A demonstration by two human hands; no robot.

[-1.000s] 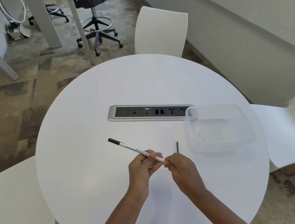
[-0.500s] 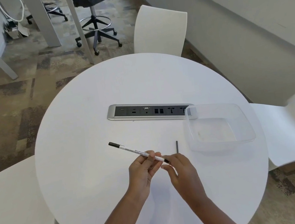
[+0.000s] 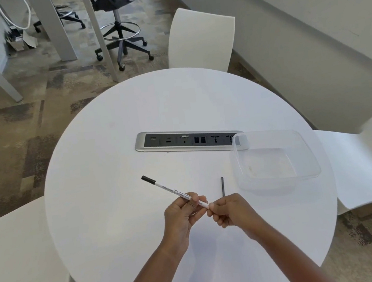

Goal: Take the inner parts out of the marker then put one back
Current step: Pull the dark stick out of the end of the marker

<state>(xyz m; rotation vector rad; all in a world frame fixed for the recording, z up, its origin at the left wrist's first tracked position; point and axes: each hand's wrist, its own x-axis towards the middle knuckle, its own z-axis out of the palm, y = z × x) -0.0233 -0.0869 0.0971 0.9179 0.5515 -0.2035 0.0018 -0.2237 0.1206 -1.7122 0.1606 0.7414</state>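
marker [image 3: 169, 190]: white barrel with a black cap, held up over the table [image 3: 121, 229] in front of the person
marker axis: runs from far-left (capped end) to near-right (white end); the white end points straight at the right hand
left hand [image 3: 182, 217]: grasping the marker, fingers and thumb curled round the near part of the barrel, capped end sticking out free
right hand [image 3: 232, 212]: clenched into a pinch, fingertips closed on the marker's near white end; if a small part sits between the fingertips, it is hidden
hands: almost touching, meeting at the marker's near end
rod [image 3: 222, 186]: 1 thin dark stick flat on the table, looks like an inner part already out
rod axis: points away from the person; its near end is just beyond the right hand's knuckles, apart from the marker
nearer hand to rod: right, clearly; the left is busy with the barrel
key relation: the rod lies just ahead of the right hand but crosswise to the barrel, so to go in it has to be picked up and turned into line with the near-right opening
step (judged): work at the marker's near end, pulling or seating; cannot tell which
risk (judged): thin rod flat on a smooth top, awkward to pinch and may roll
tub [image 3: 272, 132]: clear plastic, to the right, well apart from the hands; 1 corner overlaps the socket strip
socket strip [image 3: 187, 141]: set into the table, beyond the marker
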